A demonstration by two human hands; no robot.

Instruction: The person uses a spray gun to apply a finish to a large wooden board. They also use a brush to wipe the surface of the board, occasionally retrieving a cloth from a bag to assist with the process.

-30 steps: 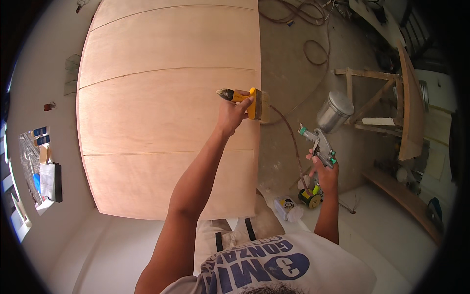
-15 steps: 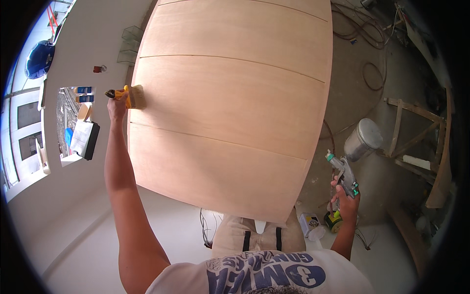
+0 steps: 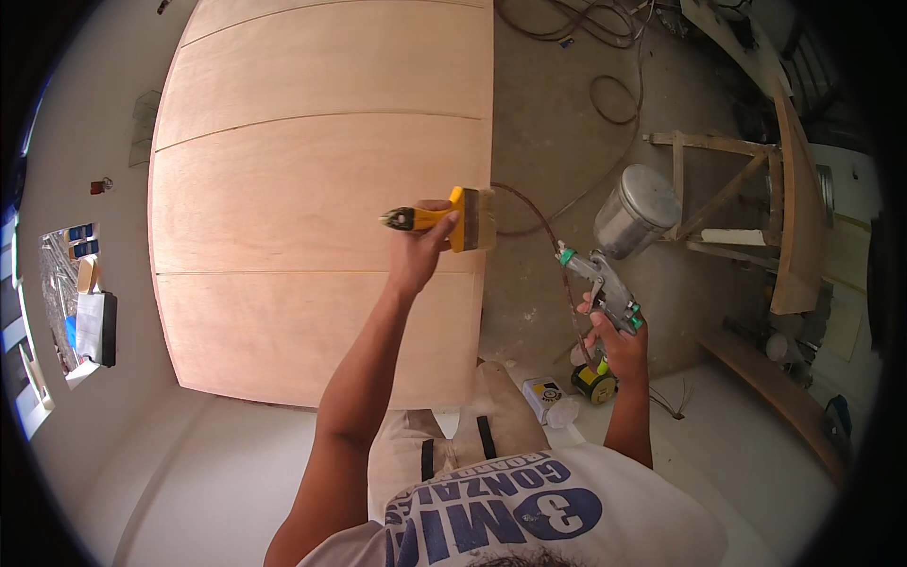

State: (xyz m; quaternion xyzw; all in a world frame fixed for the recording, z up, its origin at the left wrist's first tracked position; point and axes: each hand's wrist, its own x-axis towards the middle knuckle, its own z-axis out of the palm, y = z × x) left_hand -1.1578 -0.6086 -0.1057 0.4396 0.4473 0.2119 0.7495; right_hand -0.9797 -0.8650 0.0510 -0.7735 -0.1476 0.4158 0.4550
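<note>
My left hand [image 3: 420, 248] grips a wide paintbrush [image 3: 463, 220] with a yellow handle, its bristles pointing right. The brush is over the right edge of a large pale wooden panel [image 3: 312, 203] crossed by thin grooves. Whether the bristles touch the panel cannot be made out. To the right of the panel, my right hand [image 3: 619, 342] is wrapped round the handle of a spray gun [image 3: 605, 291]. A silver metal cup [image 3: 638, 210] is fixed on the gun, and a reddish hose [image 3: 567, 283] runs beside it.
A wooden frame [image 3: 718, 184] stands on the right, with a long board [image 3: 798, 208] against it. A coiled hose [image 3: 614, 99] lies on the floor. By my legs are a white can [image 3: 543, 399] and a green-yellow round container [image 3: 595, 385]. Several items fill a wall opening [image 3: 80, 302] at left.
My left hand has swept the paintbrush from the panel's left edge across to its right edge. The view has shifted right; my right hand still holds the spray gun.
</note>
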